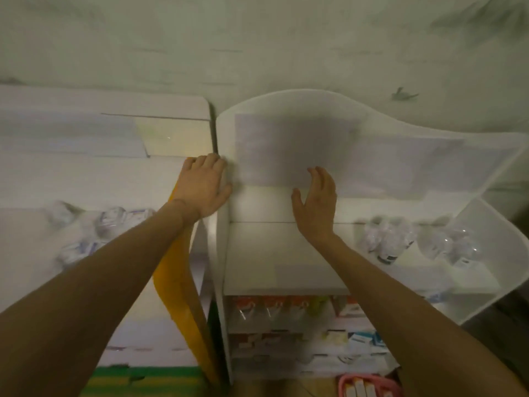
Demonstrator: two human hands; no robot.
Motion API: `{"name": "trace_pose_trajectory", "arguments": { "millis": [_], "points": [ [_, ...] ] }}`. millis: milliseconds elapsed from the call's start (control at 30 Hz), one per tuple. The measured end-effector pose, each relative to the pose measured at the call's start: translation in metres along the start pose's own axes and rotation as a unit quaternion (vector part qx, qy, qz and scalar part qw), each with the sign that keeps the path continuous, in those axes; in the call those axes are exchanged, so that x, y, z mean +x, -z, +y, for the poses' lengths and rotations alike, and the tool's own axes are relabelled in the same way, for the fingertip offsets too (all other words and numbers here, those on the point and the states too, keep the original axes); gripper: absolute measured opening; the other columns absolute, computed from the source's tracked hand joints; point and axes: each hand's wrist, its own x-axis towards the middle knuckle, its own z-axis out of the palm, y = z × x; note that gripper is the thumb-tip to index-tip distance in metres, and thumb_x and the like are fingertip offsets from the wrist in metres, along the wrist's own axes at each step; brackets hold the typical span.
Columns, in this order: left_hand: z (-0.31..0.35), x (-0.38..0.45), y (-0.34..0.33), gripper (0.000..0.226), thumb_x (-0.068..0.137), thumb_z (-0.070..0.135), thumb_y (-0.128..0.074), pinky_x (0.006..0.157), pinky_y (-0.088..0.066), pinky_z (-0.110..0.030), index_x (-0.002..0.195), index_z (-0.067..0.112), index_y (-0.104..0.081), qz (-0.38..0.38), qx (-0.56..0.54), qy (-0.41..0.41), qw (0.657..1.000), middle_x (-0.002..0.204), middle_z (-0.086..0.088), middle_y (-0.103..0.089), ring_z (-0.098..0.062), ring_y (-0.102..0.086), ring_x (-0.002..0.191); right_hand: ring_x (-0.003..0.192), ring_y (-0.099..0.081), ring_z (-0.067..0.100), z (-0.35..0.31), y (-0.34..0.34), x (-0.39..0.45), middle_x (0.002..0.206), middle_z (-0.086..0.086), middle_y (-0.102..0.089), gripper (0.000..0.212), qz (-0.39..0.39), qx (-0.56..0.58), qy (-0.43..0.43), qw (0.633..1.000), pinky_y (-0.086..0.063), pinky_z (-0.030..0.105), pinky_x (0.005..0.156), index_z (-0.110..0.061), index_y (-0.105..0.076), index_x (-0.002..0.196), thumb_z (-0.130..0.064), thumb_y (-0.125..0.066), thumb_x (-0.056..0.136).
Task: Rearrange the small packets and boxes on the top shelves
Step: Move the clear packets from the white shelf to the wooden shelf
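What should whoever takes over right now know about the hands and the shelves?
Left hand: open, flat on the top edge where the two shelf units meet, holding nothing.
Right hand: open, over the right unit's top shelf, holding nothing.
Clear packets lie on the right unit's upper shelf; more packets on the left unit. Boxes fill the lower shelves.
Done: cannot tell, the view is blurred.
Left: pick up the packets and rearrange them.

- Shelf unit: smooth, matt white board.
- Packets right of it: glossy, crinkled clear plastic.
- Wall behind: matt, stained plaster.
- Basket below: pink plastic.
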Motion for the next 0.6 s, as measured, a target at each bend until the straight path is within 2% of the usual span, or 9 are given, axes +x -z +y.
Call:
{"name": "trace_pose_trajectory", "arguments": {
  "millis": [67, 133, 300, 400, 467, 533, 600],
  "points": [
    [-0.028, -0.010, 0.010, 0.048, 0.095, 0.050, -0.041, 0.093, -0.041, -0.044, 0.127, 0.015, -0.051, 0.034, -0.061, 0.044, 0.997, 0.125, -0.008, -0.055, -0.031, -0.055, 0.108, 0.136, -0.036, 0.029, -0.032, -0.016, 0.002, 0.145, 0.011, -0.044, 0.051, -0.002, 0.018, 0.011, 1.000, -0.030, 0.038, 0.110, -0.009, -0.046, 0.139, -0.026, -0.056, 0.093],
    [-0.059, -0.020, 0.017, 0.053, 0.096, 0.054, -0.041, 0.096, -0.043, -0.046, 0.131, 0.015, -0.049, 0.031, -0.071, 0.077, 0.994, 0.130, -0.009, -0.054, -0.031, -0.055, 0.112, 0.134, -0.038, 0.028, -0.066, -0.032, 0.004, 0.142, 0.009, -0.048, 0.048, -0.005, 0.031, 0.016, 0.999, -0.030, 0.038, 0.110, -0.010, -0.049, 0.137, -0.027, -0.056, 0.093],
    [-0.155, -0.065, 0.021, 0.065, 0.090, 0.054, -0.050, 0.103, -0.039, -0.047, 0.140, 0.013, -0.044, -0.100, 0.052, 0.075, 0.991, 0.144, -0.013, -0.043, -0.033, -0.049, 0.123, 0.123, -0.046, 0.026, -0.158, -0.066, 0.008, 0.130, 0.008, -0.056, 0.036, -0.008, 0.095, -0.006, 0.995, -0.035, 0.036, 0.106, -0.011, -0.059, 0.126, -0.024, -0.061, 0.091],
    [-0.214, -0.093, 0.025, 0.071, 0.087, 0.054, -0.054, 0.103, -0.038, -0.045, 0.144, 0.014, -0.037, -0.164, 0.080, 0.085, 0.980, 0.149, -0.014, -0.035, -0.033, -0.045, 0.127, 0.121, -0.048, 0.024, -0.213, -0.085, 0.005, 0.125, 0.005, -0.059, 0.031, -0.012, 0.132, -0.018, 0.991, -0.040, 0.043, 0.106, -0.014, -0.062, 0.121, -0.021, -0.060, 0.092],
    [-0.253, -0.110, 0.027, 0.075, 0.087, 0.054, -0.055, 0.105, -0.038, -0.045, 0.147, 0.015, -0.033, -0.195, 0.082, 0.105, 0.972, 0.151, -0.014, -0.030, -0.033, -0.042, 0.130, 0.123, -0.048, 0.021, -0.248, -0.097, -0.003, 0.126, 0.001, -0.057, 0.031, -0.037, 0.137, -0.006, 0.990, -0.042, 0.045, 0.104, -0.019, -0.061, 0.121, -0.023, -0.058, 0.091],
    [-0.287, -0.127, 0.027, 0.076, 0.087, 0.055, -0.055, 0.105, -0.037, -0.045, 0.148, 0.015, -0.031, -0.206, 0.078, 0.121, 0.968, 0.152, -0.014, -0.028, -0.033, -0.041, 0.132, 0.122, -0.049, 0.019, -0.278, -0.113, -0.014, 0.128, -0.004, -0.054, 0.032, -0.074, 0.124, 0.003, 0.990, -0.042, 0.040, 0.105, -0.024, -0.058, 0.123, -0.028, -0.056, 0.091],
    [-0.315, -0.144, 0.028, 0.076, 0.088, 0.054, -0.055, 0.105, -0.037, -0.045, 0.147, 0.015, -0.031, -0.216, 0.075, 0.123, 0.966, 0.153, -0.014, -0.027, -0.033, -0.041, 0.132, 0.123, -0.049, 0.023, -0.304, -0.134, -0.025, 0.129, 0.002, -0.056, 0.033, -0.083, 0.108, 0.011, 0.991, -0.038, 0.036, 0.106, -0.018, -0.060, 0.123, -0.025, -0.058, 0.091]
  ]
}}
